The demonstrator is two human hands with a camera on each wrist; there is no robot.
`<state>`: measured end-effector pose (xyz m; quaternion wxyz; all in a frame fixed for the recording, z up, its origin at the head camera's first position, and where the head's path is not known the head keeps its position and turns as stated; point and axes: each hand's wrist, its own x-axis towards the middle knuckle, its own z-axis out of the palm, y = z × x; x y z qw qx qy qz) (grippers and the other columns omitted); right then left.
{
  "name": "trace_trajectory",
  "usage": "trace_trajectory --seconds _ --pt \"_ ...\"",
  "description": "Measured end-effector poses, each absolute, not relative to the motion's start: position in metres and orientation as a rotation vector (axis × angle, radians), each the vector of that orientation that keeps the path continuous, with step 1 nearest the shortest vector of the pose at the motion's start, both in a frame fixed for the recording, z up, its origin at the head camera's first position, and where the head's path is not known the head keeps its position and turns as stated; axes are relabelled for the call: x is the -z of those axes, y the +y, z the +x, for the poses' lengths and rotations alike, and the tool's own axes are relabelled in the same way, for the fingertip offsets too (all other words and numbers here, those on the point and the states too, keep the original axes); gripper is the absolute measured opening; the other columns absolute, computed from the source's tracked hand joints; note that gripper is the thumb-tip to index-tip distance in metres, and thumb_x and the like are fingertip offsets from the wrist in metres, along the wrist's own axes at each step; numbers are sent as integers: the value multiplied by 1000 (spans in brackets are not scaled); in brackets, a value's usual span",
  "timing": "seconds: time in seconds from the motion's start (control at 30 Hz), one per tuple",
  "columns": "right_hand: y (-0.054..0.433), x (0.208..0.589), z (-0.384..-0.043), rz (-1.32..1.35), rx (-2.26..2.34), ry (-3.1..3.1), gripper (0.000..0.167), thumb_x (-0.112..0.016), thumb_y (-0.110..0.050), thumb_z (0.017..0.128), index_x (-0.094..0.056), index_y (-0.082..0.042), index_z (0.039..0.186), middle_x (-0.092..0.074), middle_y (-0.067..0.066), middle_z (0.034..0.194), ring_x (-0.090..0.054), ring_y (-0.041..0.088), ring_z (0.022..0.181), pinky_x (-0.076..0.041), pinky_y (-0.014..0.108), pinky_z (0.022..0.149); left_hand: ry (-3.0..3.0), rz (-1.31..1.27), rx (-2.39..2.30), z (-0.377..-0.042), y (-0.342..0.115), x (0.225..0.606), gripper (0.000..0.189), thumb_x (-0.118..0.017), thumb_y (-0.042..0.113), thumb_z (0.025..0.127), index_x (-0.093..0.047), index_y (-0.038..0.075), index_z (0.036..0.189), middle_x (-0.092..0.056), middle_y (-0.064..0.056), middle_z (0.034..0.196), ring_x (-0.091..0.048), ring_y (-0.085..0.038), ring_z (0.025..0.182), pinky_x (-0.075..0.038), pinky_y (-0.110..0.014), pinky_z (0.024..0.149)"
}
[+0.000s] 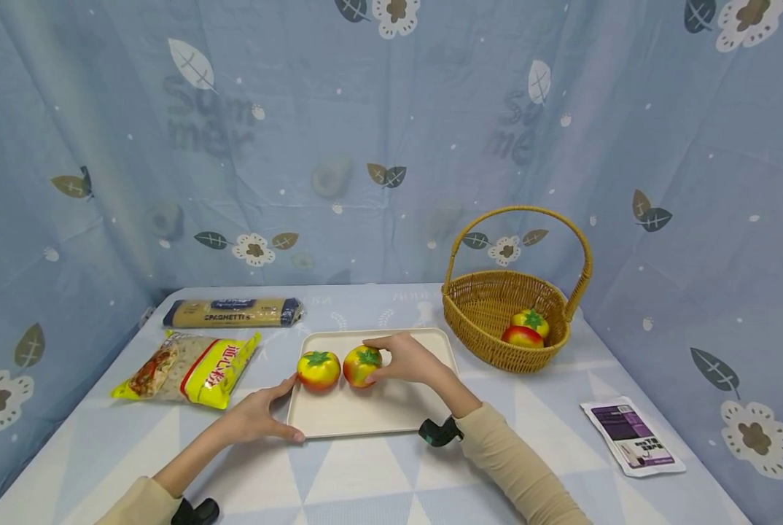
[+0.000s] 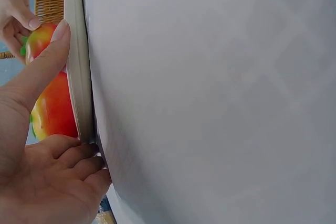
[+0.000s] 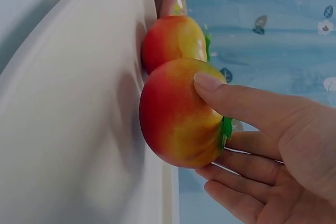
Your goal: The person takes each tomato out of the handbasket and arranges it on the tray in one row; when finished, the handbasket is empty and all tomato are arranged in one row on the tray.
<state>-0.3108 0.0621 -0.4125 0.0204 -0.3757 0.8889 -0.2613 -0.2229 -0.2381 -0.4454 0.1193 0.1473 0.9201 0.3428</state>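
Note:
A cream tray (image 1: 391, 419) lies on the table with two red-and-yellow tomatoes on its left half, each with a green leafy top. My right hand (image 1: 401, 359) grips the right tomato (image 3: 181, 114) from its right side, thumb on the near face and fingers behind. The left tomato (image 1: 318, 371) sits beside it, partly hidden behind the held one in the right wrist view. My left hand (image 1: 254, 415) holds the tray's near left corner, thumb at the front wall and fingers at the left edge.
A wicker basket (image 1: 473, 337) with a tall handle stands at the back right, two more tomatoes (image 1: 524, 332) inside. To the left lie a spaghetti pack (image 1: 230, 313) and a yellow pasta bag (image 1: 191, 368). A purple-and-white pouch (image 1: 633, 436) lies at right. Curtains (image 1: 339, 219) surround the table.

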Motion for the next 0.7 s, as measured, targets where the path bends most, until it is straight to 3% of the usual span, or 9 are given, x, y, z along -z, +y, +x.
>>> trace_trajectory --seconds 0.7 --pt "59 419 -313 -1152 824 2739 68 -82 -27 78 -55 -2 135 -58 9 133 -53 22 124 -43 34 104 2695 430 -1010 -223 -238 445 115 -87 45 66 -25 -7 148 -30 -30 149 -29 -48 135 -28 -59 109"
